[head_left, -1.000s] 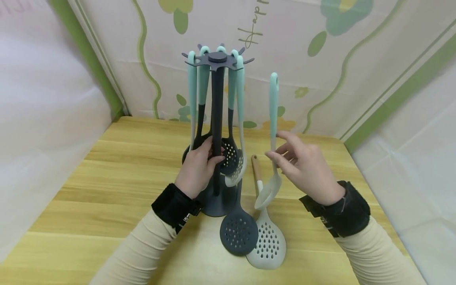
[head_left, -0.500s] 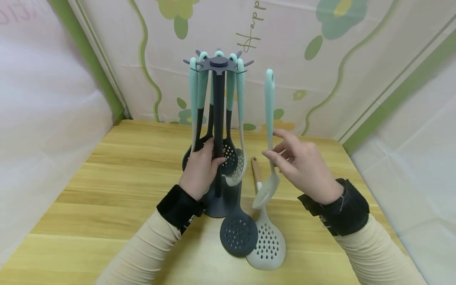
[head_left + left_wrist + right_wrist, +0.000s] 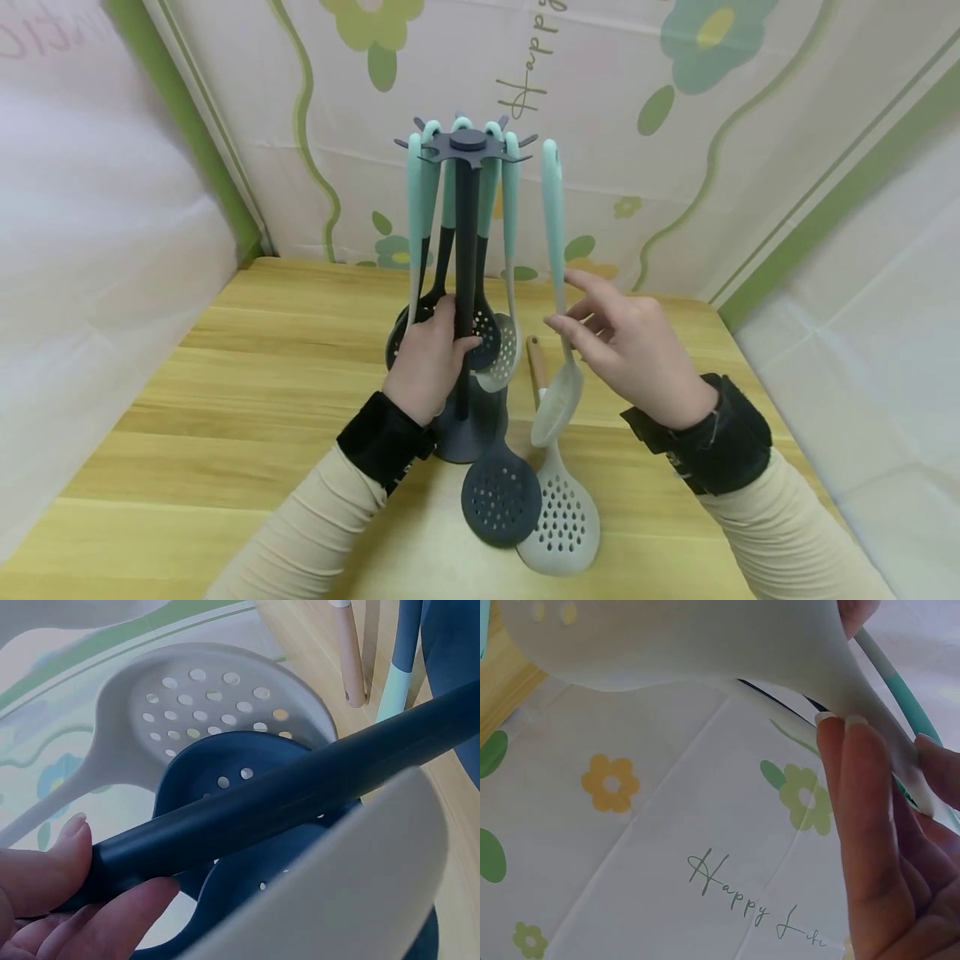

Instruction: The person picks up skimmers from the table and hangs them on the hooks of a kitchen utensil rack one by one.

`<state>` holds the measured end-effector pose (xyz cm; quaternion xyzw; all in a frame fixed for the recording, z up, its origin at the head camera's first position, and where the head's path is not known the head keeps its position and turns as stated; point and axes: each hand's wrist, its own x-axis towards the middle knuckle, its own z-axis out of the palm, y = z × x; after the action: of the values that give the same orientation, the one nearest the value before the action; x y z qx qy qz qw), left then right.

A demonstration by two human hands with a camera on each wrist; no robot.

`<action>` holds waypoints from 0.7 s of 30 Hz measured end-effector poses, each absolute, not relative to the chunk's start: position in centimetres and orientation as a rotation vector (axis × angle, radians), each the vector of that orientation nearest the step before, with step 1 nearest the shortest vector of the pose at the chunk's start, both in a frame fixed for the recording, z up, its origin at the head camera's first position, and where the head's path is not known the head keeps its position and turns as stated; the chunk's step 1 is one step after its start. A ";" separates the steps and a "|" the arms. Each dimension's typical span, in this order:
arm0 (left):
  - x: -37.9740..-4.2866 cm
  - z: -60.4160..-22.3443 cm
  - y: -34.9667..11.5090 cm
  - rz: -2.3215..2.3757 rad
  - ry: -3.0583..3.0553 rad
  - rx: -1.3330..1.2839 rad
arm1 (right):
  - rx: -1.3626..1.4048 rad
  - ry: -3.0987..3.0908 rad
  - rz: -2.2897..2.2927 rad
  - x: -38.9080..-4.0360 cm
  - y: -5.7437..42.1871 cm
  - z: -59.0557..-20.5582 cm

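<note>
My left hand (image 3: 427, 362) grips the dark post (image 3: 255, 806) of a utensil rack (image 3: 468, 143), thumb and fingers around it in the left wrist view. Several mint-handled utensils hang from the rack, among them a dark slotted spoon (image 3: 486, 340) and a light grey slotted one (image 3: 202, 705). To the right, my right hand (image 3: 626, 342) pinches the neck of a light grey spoon (image 3: 558, 406) with a mint handle. The spoon is upright, bowl down, its handle tip beside the rack's right hooks. In the right wrist view, the fingers (image 3: 870, 817) press against its neck.
In front of the rack base (image 3: 468, 433), a dark skimmer (image 3: 501, 497) lies partly over a light grey slotted turner (image 3: 566, 525) with a wooden handle (image 3: 537, 367). A flower-printed cloth (image 3: 660, 847) hangs behind the wooden table (image 3: 247, 375).
My right hand has carried the spoon left, closer to the rack's hooks. The left hand keeps its grip on the post, and the rack sits slightly lower and further right in view.
</note>
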<state>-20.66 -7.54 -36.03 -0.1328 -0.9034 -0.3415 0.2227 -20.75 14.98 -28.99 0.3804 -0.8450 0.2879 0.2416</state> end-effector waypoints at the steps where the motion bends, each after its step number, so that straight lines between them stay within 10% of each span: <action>1: -20.6 -36.0 -7.5 -0.934 -2.493 -0.366 | 1.045 -2.305 0.785 -20.8 14.9 -29.0; 21: -20.3 -35.9 -7.0 -0.885 -2.498 -0.311 | 1.052 -2.289 0.737 -20.6 14.0 -28.5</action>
<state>-20.32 -6.96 -35.94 -0.1132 -0.9100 -0.3226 0.2345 -20.59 13.98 -28.45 0.3874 -0.8431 0.2716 0.2556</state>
